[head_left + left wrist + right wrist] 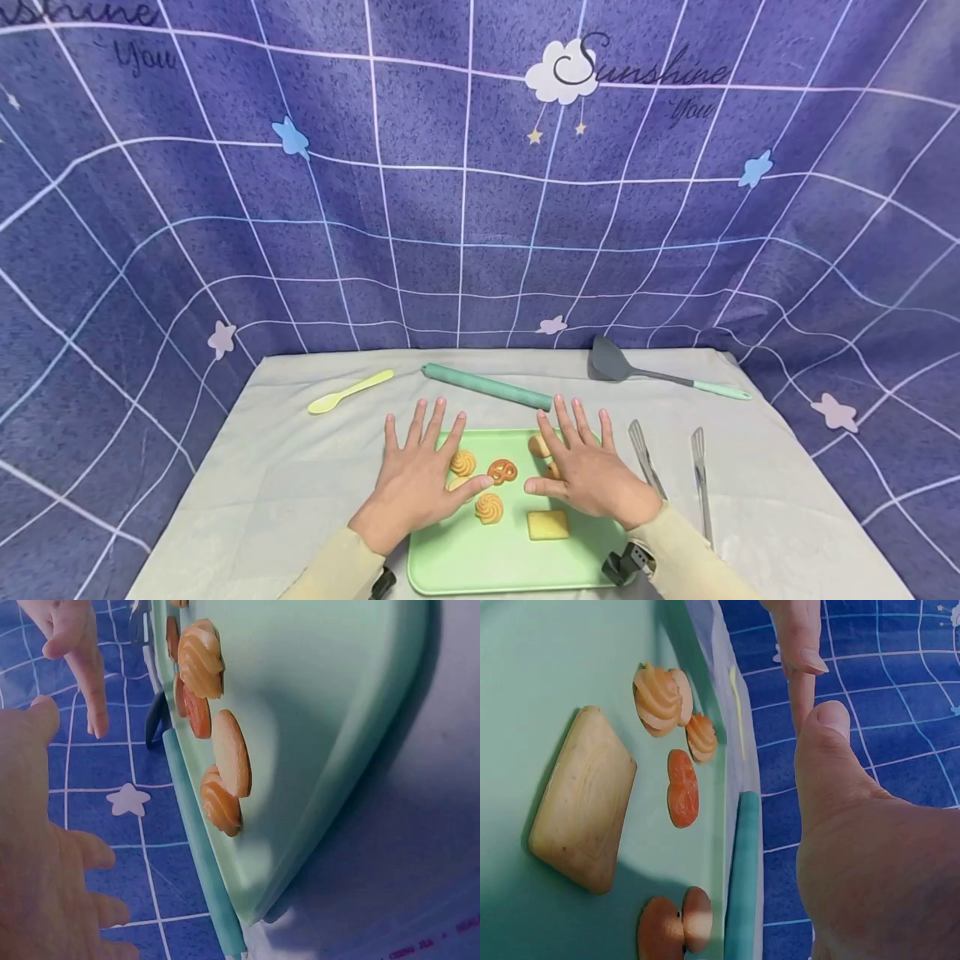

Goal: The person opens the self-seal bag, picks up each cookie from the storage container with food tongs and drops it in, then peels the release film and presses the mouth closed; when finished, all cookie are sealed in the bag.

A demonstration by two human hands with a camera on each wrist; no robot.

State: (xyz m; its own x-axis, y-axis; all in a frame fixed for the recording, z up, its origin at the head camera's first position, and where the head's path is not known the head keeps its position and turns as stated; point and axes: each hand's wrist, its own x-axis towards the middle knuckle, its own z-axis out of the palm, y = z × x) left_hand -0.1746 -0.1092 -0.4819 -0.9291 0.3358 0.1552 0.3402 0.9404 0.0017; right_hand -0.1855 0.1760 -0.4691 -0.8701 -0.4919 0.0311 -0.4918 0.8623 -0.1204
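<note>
Both hands hover, fingers spread, above a green tray (517,567) that carries several cookies. My left hand (416,483) is over the tray's left side, near two swirl cookies, the closer one (489,508) just beyond the thumb; a pale oval cookie (231,754) is partly hidden under it in the head view. My right hand (588,475) hangs over the right side and partly covers round cookies (537,446). Between the thumbs lies a pretzel-shaped cookie (502,472). A rectangular biscuit (548,525) sits below the right thumb. Neither hand holds anything.
Behind the tray lie a yellow spoon (350,392), a green rolling pin (487,386) and a dark spatula (611,360) with a mint handle. To the right are two metal utensils, one (647,458) partly behind the right arm, the other (702,483) farther right. A blue grid curtain (420,200) surrounds the table.
</note>
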